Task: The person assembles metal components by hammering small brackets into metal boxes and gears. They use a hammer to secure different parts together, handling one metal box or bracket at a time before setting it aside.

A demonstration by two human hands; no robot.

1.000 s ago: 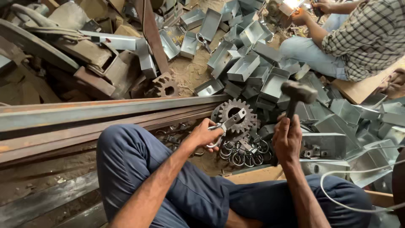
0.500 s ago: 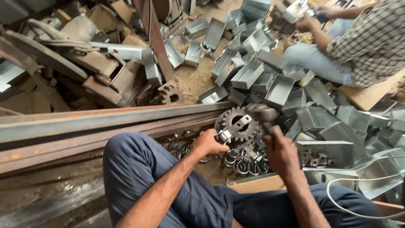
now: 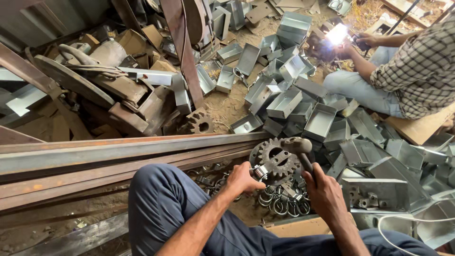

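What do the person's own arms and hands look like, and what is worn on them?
Both forearms are bare, with no sleeves in view. The left hand and the right hand have no gloves, and no rings, watch or bracelet show. Below them, the legs wear dark blue trousers.

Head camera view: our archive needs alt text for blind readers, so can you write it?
A person's right hand holds a hammer over a large toothed gear, while the left hand steadies a small metal piece on it. Metal rings lie below, grey metal boxes beyond, where another person sits welding.
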